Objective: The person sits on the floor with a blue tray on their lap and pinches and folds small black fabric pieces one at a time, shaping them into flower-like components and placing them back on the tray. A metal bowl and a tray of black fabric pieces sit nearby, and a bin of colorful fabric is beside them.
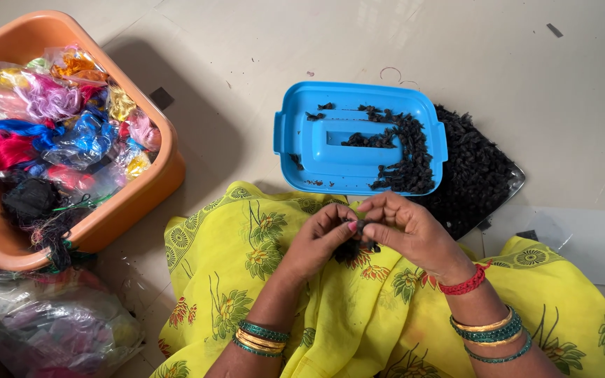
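Head view: left hand point(316, 241) and right hand point(407, 227), fingers pinched shut on one small black tuft point(358, 238) over yellow lap cloth point(246, 280); blue lid point(358, 143) of finished black pieces lies just beyond. Step: working the tuft; next needs fine fingertip control.

Blue lid point(330, 157), yellow floral cloth point(260, 280)

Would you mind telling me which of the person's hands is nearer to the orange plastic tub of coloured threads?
Left. The left hand is on the side toward the orange plastic tub, above the lap; the right hand lies beyond it, farther from the tub.
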